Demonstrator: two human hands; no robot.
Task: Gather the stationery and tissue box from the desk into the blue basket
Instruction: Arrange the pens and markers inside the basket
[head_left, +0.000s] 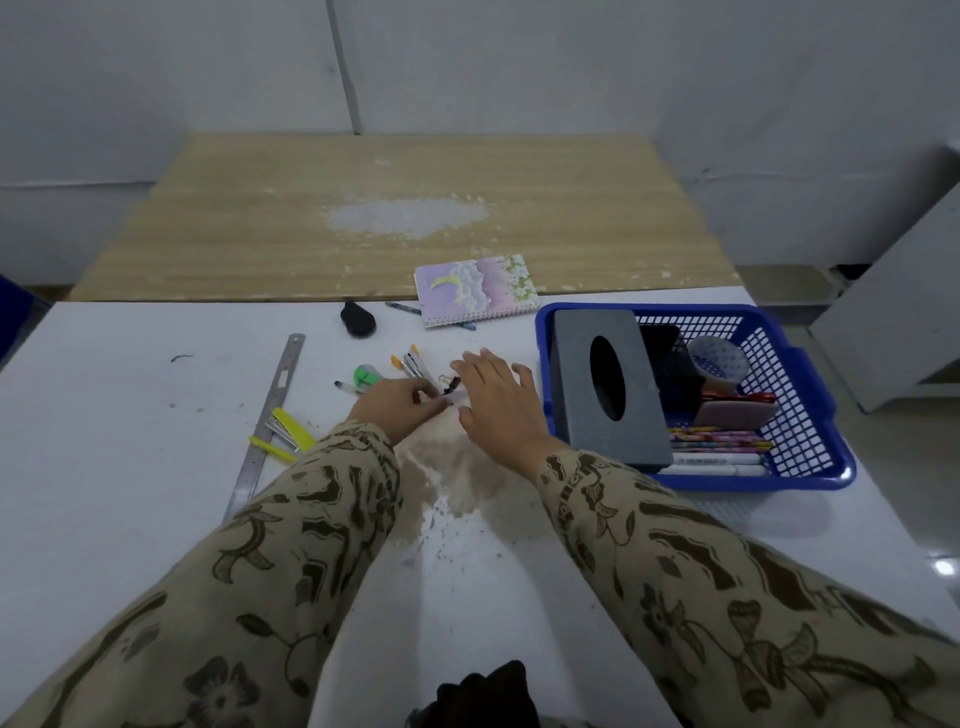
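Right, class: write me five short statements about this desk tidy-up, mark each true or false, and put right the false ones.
1. The tissue box already stands in the blue basket. True.
2. The notebook lies in the basket. False: it lies on the desk, beyond the basket's far left corner.
3. The steel ruler lies on the desk to the left of both hands. True.
4. The right hand grips the yellow stapler. False: its fingers are spread open beside the binder clip, and the stapler lies untouched by the ruler.
5. The basket holds nothing but the tissue box. False: markers and other items lie beside the box.
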